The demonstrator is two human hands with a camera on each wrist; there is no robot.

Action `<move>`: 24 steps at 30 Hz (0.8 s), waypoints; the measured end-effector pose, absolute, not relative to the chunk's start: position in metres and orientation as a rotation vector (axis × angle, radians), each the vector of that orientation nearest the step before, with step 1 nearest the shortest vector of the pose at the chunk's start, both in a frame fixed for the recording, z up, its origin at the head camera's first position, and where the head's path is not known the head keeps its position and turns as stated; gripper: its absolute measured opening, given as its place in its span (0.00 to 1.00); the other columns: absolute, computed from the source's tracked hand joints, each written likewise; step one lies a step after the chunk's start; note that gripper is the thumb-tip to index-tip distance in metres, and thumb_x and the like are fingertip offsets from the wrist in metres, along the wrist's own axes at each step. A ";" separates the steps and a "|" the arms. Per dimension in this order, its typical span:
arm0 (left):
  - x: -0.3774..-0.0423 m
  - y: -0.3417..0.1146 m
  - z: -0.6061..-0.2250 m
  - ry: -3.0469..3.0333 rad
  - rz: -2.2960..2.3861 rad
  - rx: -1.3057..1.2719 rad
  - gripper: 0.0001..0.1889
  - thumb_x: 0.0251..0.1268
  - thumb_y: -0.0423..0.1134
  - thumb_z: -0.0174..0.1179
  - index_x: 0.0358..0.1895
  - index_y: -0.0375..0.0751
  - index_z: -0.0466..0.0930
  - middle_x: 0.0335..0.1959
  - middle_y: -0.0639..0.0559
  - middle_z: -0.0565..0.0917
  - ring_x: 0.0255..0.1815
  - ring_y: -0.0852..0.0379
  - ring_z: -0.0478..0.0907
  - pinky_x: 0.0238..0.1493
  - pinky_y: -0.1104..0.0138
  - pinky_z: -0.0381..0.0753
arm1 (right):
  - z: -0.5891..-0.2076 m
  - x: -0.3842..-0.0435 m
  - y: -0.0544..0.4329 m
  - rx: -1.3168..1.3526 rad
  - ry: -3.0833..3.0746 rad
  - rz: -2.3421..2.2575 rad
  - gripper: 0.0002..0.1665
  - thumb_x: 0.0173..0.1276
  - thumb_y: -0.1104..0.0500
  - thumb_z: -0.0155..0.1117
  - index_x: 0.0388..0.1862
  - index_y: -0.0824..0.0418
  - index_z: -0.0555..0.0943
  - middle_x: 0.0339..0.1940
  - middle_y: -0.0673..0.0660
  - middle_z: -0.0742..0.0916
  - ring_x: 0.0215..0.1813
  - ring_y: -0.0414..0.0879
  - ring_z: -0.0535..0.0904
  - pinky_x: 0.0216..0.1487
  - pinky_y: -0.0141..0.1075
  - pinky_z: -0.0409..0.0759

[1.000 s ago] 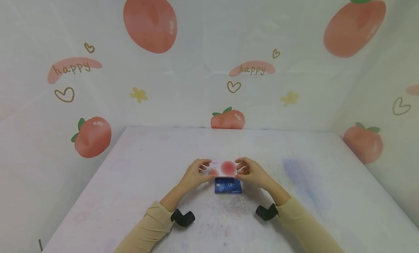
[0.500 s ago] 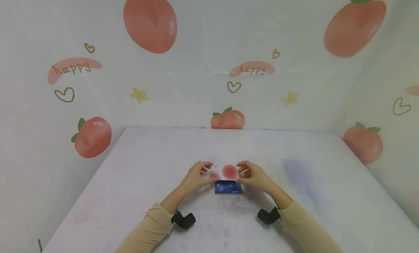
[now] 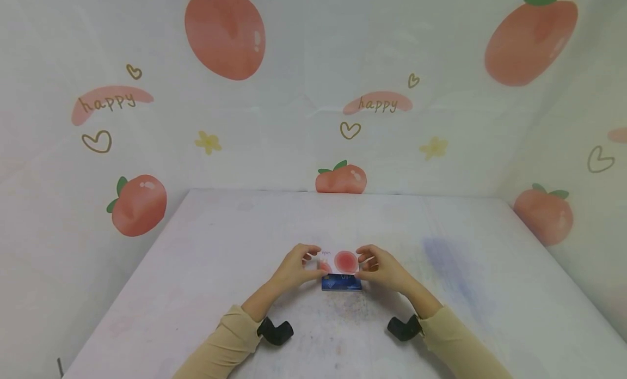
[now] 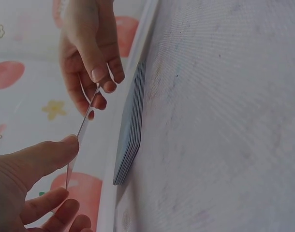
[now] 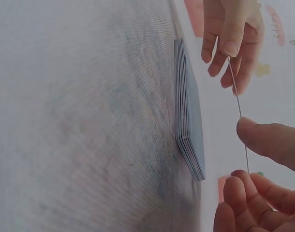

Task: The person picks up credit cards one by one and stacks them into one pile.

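Note:
Between my two hands is a thin white card (image 3: 345,262) with pink-red circles and small lettering. My left hand (image 3: 293,267) pinches its left short edge between thumb and fingers. The opposite edge is pinched by my right hand (image 3: 385,269). Both wrist views show the card (image 4: 83,123) nearly edge-on and lifted off the table. Beneath and nearer to me lies a neat stack of several cards (image 3: 342,283), its top one blue with "VIP" lettering, partly covered by the white card in the head view. The layered edges of the stack (image 5: 182,106) show in the right wrist view.
The stack rests on a pale table (image 3: 235,226) with faint blue and pink smudges. A white curtain (image 3: 294,52) printed with peaches and "happy" surrounds the table at the back and sides. Black wrist mounts (image 3: 276,332) sit at the cuffs.
Both hands have moved slightly toward me and a little to the right with the white card, which now covers more of the blue card. The stack has stayed put.

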State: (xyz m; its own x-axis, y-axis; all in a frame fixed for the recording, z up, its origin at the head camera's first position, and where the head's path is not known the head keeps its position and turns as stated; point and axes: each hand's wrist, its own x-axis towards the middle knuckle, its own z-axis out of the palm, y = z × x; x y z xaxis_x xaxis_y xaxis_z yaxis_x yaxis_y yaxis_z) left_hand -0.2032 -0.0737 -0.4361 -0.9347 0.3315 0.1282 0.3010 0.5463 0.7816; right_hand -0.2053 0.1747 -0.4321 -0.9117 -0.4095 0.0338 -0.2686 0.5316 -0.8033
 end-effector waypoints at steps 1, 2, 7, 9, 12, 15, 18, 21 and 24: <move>-0.203 -0.074 -0.436 2.732 1.370 0.563 0.27 0.47 0.39 0.71 0.53 0.34 0.76 0.48 0.41 0.78 0.47 0.48 0.76 0.50 0.56 0.77 | -0.432 -0.205 0.175 -0.582 2.611 -1.319 0.31 0.54 0.60 0.71 0.54 0.71 0.71 0.43 0.64 0.82 0.42 0.48 0.79 0.47 0.42 0.81; -0.202 -0.074 -0.435 2.733 1.370 0.569 0.27 0.47 0.39 0.71 0.52 0.34 0.76 0.48 0.41 0.78 0.47 0.48 0.76 0.50 0.57 0.77 | -0.432 -0.205 0.175 -0.585 2.612 -1.316 0.31 0.54 0.61 0.71 0.54 0.71 0.71 0.43 0.64 0.82 0.41 0.48 0.79 0.46 0.41 0.81; -0.200 -0.073 -0.435 2.753 1.358 0.606 0.27 0.46 0.39 0.72 0.51 0.33 0.76 0.46 0.42 0.78 0.46 0.48 0.77 0.49 0.60 0.77 | -0.433 -0.203 0.176 -0.602 2.611 -1.311 0.30 0.54 0.61 0.71 0.53 0.71 0.71 0.43 0.65 0.81 0.41 0.47 0.78 0.45 0.40 0.81; -0.200 -0.073 -0.435 2.760 1.348 0.610 0.27 0.45 0.38 0.72 0.51 0.33 0.76 0.46 0.42 0.79 0.46 0.48 0.77 0.49 0.61 0.77 | -0.433 -0.202 0.177 -0.609 2.604 -1.312 0.30 0.55 0.61 0.70 0.53 0.72 0.70 0.43 0.65 0.81 0.41 0.48 0.78 0.45 0.40 0.81; -0.199 -0.072 -0.435 2.757 1.340 0.604 0.26 0.46 0.38 0.71 0.51 0.33 0.76 0.47 0.42 0.79 0.46 0.48 0.77 0.49 0.60 0.77 | -0.433 -0.202 0.177 -0.622 2.591 -1.314 0.30 0.55 0.61 0.70 0.53 0.72 0.70 0.44 0.66 0.81 0.41 0.48 0.78 0.46 0.40 0.81; -0.198 -0.073 -0.436 2.753 1.327 0.610 0.26 0.46 0.38 0.71 0.51 0.32 0.76 0.47 0.41 0.79 0.46 0.47 0.76 0.50 0.59 0.76 | -0.434 -0.201 0.178 -0.632 2.580 -1.316 0.30 0.55 0.61 0.70 0.53 0.72 0.70 0.44 0.66 0.81 0.41 0.47 0.78 0.45 0.38 0.80; -0.197 -0.072 -0.438 2.749 1.321 0.617 0.27 0.46 0.38 0.71 0.51 0.32 0.76 0.47 0.41 0.79 0.46 0.47 0.76 0.50 0.57 0.76 | -0.435 -0.201 0.178 -0.635 2.575 -1.317 0.30 0.55 0.62 0.70 0.53 0.72 0.70 0.44 0.66 0.81 0.41 0.47 0.78 0.45 0.37 0.80; -0.198 -0.072 -0.440 2.753 1.306 0.622 0.27 0.46 0.38 0.71 0.51 0.32 0.76 0.47 0.41 0.78 0.46 0.47 0.76 0.50 0.57 0.77 | -0.437 -0.201 0.179 -0.620 2.577 -1.305 0.30 0.55 0.61 0.70 0.53 0.72 0.70 0.44 0.65 0.81 0.41 0.47 0.78 0.46 0.38 0.80; -0.197 -0.072 -0.441 2.744 1.302 0.606 0.27 0.47 0.39 0.71 0.51 0.32 0.75 0.48 0.42 0.78 0.47 0.48 0.76 0.50 0.57 0.76 | -0.437 -0.200 0.179 -0.593 2.575 -1.291 0.30 0.55 0.61 0.70 0.54 0.71 0.70 0.45 0.64 0.81 0.42 0.46 0.77 0.46 0.37 0.80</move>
